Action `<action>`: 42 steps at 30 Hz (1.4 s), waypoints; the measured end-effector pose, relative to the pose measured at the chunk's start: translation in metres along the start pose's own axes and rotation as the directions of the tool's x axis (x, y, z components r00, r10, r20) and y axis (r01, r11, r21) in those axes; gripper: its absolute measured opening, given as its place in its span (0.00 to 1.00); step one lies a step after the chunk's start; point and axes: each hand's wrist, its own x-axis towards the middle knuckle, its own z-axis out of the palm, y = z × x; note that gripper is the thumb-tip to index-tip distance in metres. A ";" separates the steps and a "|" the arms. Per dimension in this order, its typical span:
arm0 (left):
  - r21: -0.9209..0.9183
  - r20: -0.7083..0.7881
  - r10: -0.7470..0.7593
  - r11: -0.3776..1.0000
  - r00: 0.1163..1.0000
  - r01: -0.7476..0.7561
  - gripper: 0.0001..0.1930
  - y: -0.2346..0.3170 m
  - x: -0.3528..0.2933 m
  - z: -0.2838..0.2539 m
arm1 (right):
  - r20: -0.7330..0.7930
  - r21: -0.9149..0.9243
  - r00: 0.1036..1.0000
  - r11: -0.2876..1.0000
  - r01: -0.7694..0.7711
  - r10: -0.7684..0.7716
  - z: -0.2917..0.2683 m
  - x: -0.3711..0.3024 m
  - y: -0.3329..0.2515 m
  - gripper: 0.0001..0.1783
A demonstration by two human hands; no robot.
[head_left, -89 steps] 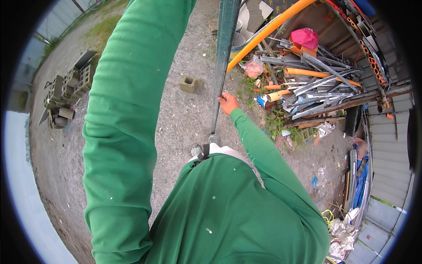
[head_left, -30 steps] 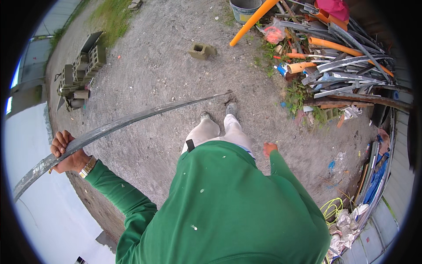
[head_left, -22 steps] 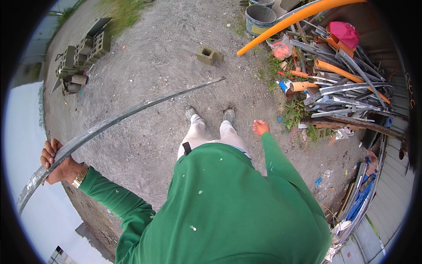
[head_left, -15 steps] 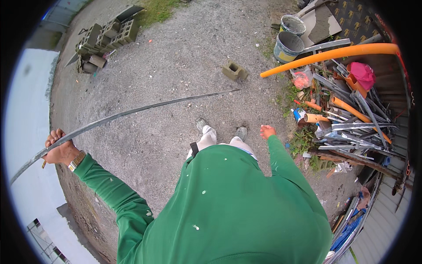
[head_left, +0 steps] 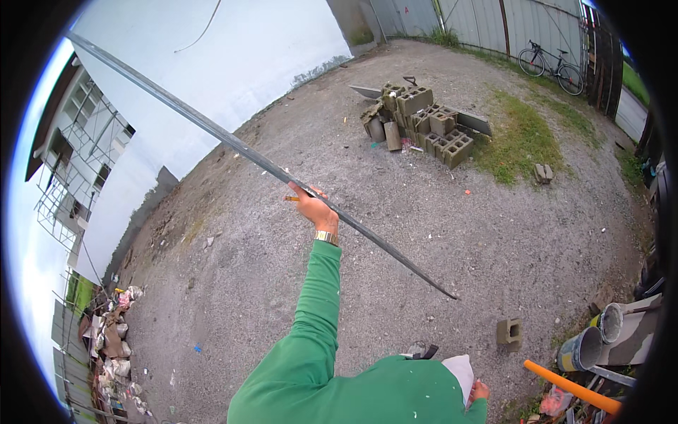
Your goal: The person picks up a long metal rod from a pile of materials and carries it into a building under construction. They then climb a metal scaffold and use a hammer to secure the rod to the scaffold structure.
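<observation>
Long grey bar (head_left: pixel 240 146) gripped in the left hand (head_left: pixel 316 210), mid-frame.
The right hand (head_left: pixel 480 390) is seen lower right; whether closed cannot be told.

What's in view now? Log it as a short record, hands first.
Left hand: closed around long grey bar
Right hand: beside white trousers, grip unclear
Bar angle: slants from upper left down to right of centre; ground contact unclear
Left wrist: watch
Ground: stack of hollow blocks, single block nearer
Lower right: orange pipe, two buckets
Upper right: bicycle
</observation>
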 end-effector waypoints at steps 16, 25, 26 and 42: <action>0.343 0.119 0.042 0.936 0.992 -0.081 0.34 -0.178 0.017 0.161 | -0.018 -0.232 0.966 0.941 0.247 -0.258 0.038 0.198 -0.411 0.15; 0.579 0.285 -0.071 0.808 0.956 -0.112 0.39 -0.266 0.000 0.297 | -0.007 -0.245 0.958 0.929 0.277 -0.287 0.029 0.263 -0.508 0.15; 0.575 0.310 -0.082 0.809 0.947 -0.118 0.39 -0.278 -0.003 0.314 | -0.016 -0.231 0.957 0.932 0.279 -0.290 0.029 0.270 -0.515 0.15; 0.434 0.455 -0.243 0.901 0.857 0.026 0.35 -0.455 -0.053 0.489 | -0.263 -0.005 0.957 0.992 -0.125 0.120 -0.018 0.260 -0.519 0.16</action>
